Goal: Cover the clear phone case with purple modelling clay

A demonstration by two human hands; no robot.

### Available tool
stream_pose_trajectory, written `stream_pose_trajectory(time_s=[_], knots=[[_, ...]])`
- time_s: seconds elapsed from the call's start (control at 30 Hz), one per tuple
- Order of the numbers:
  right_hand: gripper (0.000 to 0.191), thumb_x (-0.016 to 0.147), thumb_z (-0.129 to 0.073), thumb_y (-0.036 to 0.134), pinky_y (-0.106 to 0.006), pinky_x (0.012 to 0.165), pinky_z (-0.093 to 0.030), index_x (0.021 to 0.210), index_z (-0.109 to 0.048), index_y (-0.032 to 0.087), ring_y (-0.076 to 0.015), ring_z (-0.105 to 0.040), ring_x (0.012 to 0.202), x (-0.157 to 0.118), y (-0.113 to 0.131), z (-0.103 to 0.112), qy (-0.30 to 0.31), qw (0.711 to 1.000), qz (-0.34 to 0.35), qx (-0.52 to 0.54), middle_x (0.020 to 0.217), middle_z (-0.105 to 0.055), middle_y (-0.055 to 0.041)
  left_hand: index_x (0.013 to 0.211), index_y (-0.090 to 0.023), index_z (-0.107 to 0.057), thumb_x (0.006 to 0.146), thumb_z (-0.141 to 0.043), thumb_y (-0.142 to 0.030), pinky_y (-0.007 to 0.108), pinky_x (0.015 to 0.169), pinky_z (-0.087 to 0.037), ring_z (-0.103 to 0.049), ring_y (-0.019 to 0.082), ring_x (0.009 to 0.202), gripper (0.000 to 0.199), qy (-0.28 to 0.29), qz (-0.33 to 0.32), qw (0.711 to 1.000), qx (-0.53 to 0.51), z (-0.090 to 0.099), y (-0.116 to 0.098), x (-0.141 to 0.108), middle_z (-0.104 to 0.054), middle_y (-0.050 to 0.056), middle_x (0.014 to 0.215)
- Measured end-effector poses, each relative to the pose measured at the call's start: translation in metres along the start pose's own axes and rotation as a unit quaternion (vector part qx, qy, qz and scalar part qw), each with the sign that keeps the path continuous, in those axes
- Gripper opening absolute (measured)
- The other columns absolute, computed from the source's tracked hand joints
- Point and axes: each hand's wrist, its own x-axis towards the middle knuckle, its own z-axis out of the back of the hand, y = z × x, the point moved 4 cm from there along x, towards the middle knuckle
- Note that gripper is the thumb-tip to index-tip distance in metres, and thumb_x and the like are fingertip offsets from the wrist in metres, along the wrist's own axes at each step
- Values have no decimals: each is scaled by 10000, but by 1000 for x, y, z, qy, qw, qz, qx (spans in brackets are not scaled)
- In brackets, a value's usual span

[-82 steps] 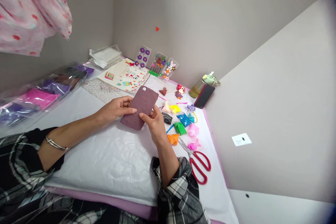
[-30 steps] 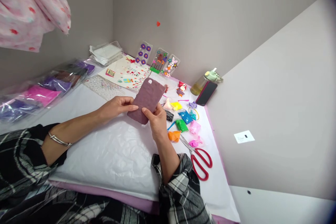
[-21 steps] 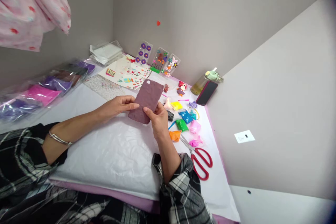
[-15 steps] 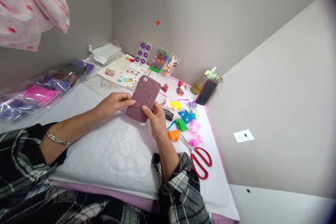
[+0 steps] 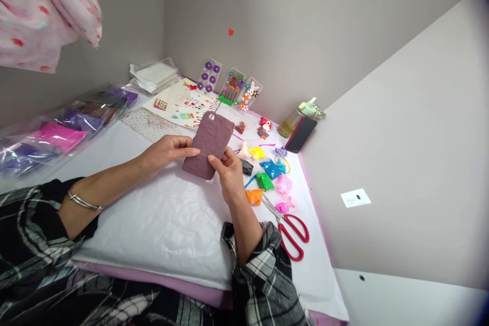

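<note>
Between my hands, above the white-covered table, is a phone case covered in mauve clay, tilted, with a camera hole near its top left corner. My left hand grips its left edge, thumb lying on the clay face. My right hand holds the lower right edge, thumb pressed on the front and fingers mostly hidden behind. Just right of this hand lie small packs of coloured clay, among them a black pack, a green pack and an orange pack.
Red-handled scissors lie at the right. Behind them a phone leans on a drink bottle. Decorated clear cases stand against the wall. Bagged clay lines the left side, near a sheet of drawings.
Hardly anything differs. My left thumb has slid slightly to the right across the clay face; both hands keep their hold on the case.
</note>
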Motion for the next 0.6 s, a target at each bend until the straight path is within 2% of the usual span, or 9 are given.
stream_pose_trajectory(time_s=[0.2, 0.4, 0.53, 0.6], knots=[[310, 718, -845, 306, -305, 824, -553, 975, -688, 230, -185, -699, 852, 0, 1, 2, -13, 1000, 5, 3, 944, -780, 6, 915, -221, -808, 718, -851, -433, 318, 828, -525, -712, 218, 856, 293, 66, 44, 996, -29, -9, 5, 1, -808, 10, 895], [329, 703, -839, 293, -295, 805, -548, 990, -695, 222, -185, -690, 847, 0, -1, -1, -3, 1000, -7, -9, 953, -770, 3, 903, -249, -834, 719, -853, -399, 284, 790, -525, -722, 211, 835, 238, 56, 44, 997, -2, -5, 8, 2, -826, -8, 883], [337, 675, -853, 260, -287, 788, -547, 967, -690, 222, -177, -685, 814, 0, 0, 3, -19, 1000, -9, -1, 916, -770, 14, 973, -256, -829, 720, -857, -394, 286, 823, -533, -724, 213, 880, 289, 81, 51, 995, -31, -11, 7, 1, -829, -3, 936], [338, 674, -853, 268, -288, 795, -549, 968, -692, 222, -179, -686, 823, 0, 0, 2, -16, 1000, -15, 2, 924, -771, 12, 994, -252, -825, 736, -847, -416, 290, 826, -535, -722, 213, 885, 307, 72, 48, 995, -42, -11, 6, 0, -828, 2, 949]])
